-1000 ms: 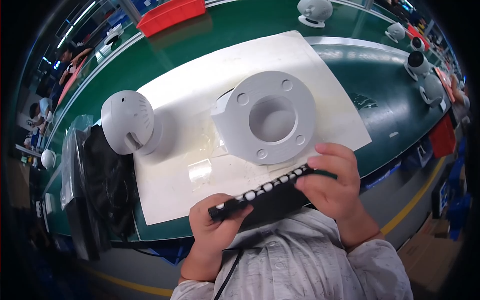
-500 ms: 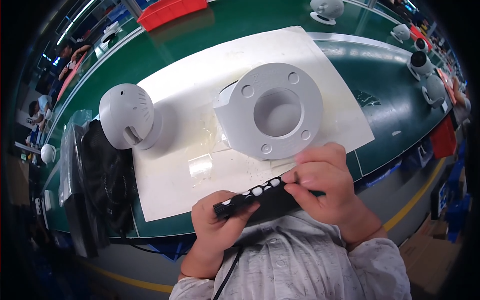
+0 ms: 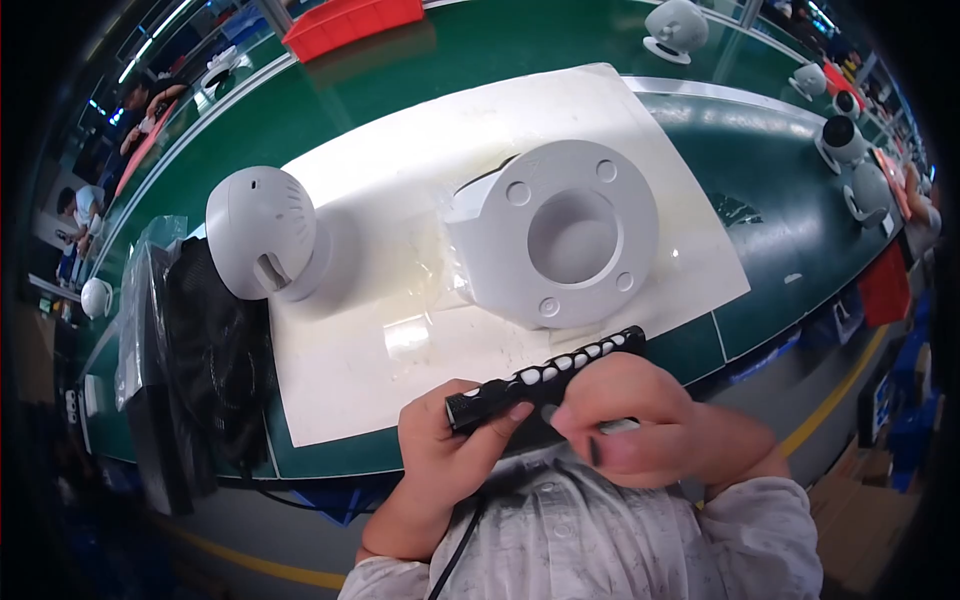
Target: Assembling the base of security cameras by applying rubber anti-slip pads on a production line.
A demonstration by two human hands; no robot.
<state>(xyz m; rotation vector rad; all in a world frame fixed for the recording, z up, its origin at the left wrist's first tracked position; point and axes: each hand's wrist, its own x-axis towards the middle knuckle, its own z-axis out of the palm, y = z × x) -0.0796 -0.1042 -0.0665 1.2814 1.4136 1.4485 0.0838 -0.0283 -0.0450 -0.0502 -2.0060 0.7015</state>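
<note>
My left hand (image 3: 445, 440) is closed on one end of a black strip with a row of white ovals (image 3: 545, 375), thumb on its near side. The strip slants up to the right, above the near edge of the white sheet. My right hand (image 3: 640, 420) is curled just below the strip's right half, fingers bent. A small dark piece (image 3: 595, 450) shows between its fingers; its kind cannot be made out. Beyond the strip lies a light grey housing (image 3: 475, 245) with its round base facing up, a large round recess and small round recesses around it.
A second light grey rounded device (image 3: 250, 225) stands at the left on the white sheet (image 3: 370, 340). Beside it lie a black mesh bag (image 3: 215, 350) and clear plastic wrap (image 3: 140, 310). A red bin (image 3: 350, 25) sits at the back; similar devices (image 3: 675, 30) stand farther off.
My right hand has drawn back from the strip toward my body and turned over. More of the strip's right end now shows, and the strip has shifted slightly right.
</note>
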